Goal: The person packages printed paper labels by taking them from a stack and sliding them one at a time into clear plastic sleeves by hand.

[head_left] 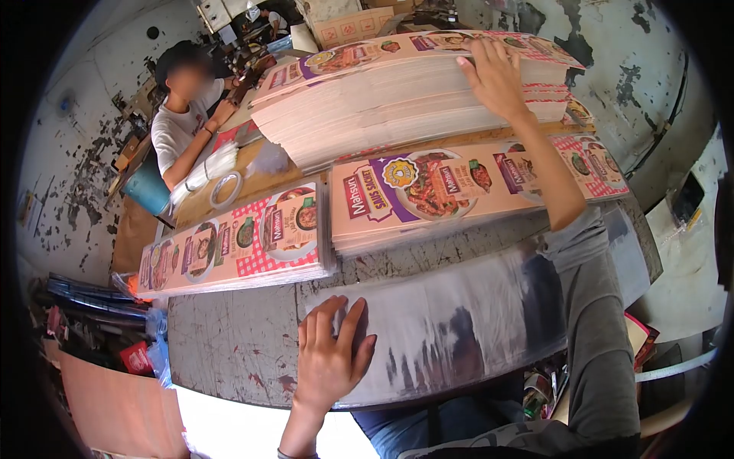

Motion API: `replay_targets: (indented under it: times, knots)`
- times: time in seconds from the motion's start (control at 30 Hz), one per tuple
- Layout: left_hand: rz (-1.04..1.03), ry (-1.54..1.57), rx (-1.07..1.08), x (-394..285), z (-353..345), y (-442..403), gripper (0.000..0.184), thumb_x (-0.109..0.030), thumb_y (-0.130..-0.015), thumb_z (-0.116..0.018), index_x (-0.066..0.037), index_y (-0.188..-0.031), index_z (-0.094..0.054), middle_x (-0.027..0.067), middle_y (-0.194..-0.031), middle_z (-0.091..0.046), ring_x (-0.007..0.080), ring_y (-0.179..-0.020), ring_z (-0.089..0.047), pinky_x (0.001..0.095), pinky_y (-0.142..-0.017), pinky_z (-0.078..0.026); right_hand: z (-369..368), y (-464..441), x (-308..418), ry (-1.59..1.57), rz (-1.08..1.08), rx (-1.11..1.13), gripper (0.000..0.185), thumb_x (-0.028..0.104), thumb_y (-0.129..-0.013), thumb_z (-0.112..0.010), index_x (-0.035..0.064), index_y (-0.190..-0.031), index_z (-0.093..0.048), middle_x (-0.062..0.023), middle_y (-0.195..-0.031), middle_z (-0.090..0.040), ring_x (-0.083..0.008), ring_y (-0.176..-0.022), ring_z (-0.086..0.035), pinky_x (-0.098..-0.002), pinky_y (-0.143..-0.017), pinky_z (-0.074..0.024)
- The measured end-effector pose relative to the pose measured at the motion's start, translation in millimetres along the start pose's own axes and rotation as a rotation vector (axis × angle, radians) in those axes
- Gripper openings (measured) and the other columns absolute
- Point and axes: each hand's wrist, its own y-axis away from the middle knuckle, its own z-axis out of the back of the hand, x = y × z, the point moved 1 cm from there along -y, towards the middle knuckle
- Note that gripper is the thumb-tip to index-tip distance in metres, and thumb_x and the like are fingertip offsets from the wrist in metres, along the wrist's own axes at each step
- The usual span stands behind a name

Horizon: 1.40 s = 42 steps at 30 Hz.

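Observation:
My left hand (pixel 329 356) lies with fingers stretched on the left end of a clear plastic sleeve stack (pixel 436 329) along the table's near edge. My right hand (pixel 495 80) reaches far forward onto the top of a tall stack of printed banners (pixel 397 103), its fingers extended and thumb apart at the near edge. Below that arm lies a lower stack of printed banners (pixel 505 183) reading "Mahsuri". Another pile of printed banners (pixel 229 243), in plastic, lies to the left of it.
A grey, scratched table (pixel 229 336) bears the piles. At the back left, a person (pixel 183 115) sits beside a roll of tape (pixel 225 190) and a bundle of white strips (pixel 206 172). A phone (pixel 688 197) lies on a surface at right.

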Motion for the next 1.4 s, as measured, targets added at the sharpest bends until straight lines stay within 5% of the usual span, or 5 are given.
replay_targets:
  times: [0.6,0.93,1.2,1.3,1.4]
  knots:
    - [0.005,0.014,0.002,-0.9,0.1,-0.4,0.043,-0.021,-0.080,-0.061,-0.003,-0.119,-0.052,0.0183,-0.117,-0.047,0.0337,-0.104,-0.049,0.0443,-0.087,-0.038,3.9,0.3,-2.7,-0.055,-0.015,0.062,0.026,0.029,-0.092,-0.044,0.0078,-0.105,-0.051,-0.0062,-0.104,-0.055,-0.0232,-0.106,-0.046,-0.0427,-0.092,-0.0286]
    - [0.054,0.040,0.035,2.7,-1.6,1.7,0.048,-0.023,-0.083,-0.058,-0.001,-0.125,-0.047,0.0204,-0.135,-0.040,0.0363,-0.125,-0.037,0.0479,-0.101,-0.030,18.3,-16.7,-12.2,0.048,0.256,-0.029,0.020,0.026,-0.084,-0.058,0.0075,-0.090,-0.056,-0.0061,-0.089,-0.057,-0.0233,-0.091,-0.055,-0.0369,-0.080,-0.0421]
    - [0.033,0.045,-0.097,1.8,-3.9,1.6,0.047,-0.011,-0.077,-0.065,-0.001,-0.121,-0.051,0.0149,-0.113,-0.054,0.0288,-0.100,-0.052,0.0414,-0.085,-0.038,86.7,4.5,1.7,0.111,0.471,0.008,0.020,0.025,-0.080,-0.061,0.0075,-0.088,-0.055,-0.0051,-0.083,-0.055,-0.0227,-0.085,-0.055,-0.0364,-0.074,-0.0464]
    - [0.048,0.008,-0.069,-1.0,-2.1,1.6,0.046,-0.011,-0.077,-0.065,-0.001,-0.120,-0.052,0.0135,-0.112,-0.053,0.0289,-0.100,-0.050,0.0398,-0.085,-0.037,126.0,28.3,7.1,0.160,0.478,0.089,0.026,0.025,-0.076,-0.064,0.0073,-0.092,-0.056,-0.0050,-0.089,-0.058,-0.0229,-0.088,-0.056,-0.0397,-0.078,-0.0474]
    - [0.033,-0.022,-0.089,-1.8,-4.1,4.6,0.048,-0.012,-0.077,-0.065,-0.003,-0.122,-0.052,0.0137,-0.116,-0.051,0.0299,-0.104,-0.048,0.0402,-0.087,-0.036,139.4,66.5,0.4,0.115,0.590,0.119,0.032,0.019,-0.072,-0.067,0.0048,-0.099,-0.058,-0.0079,-0.114,-0.058,-0.0217,-0.102,-0.056,-0.0358,-0.091,-0.0442]
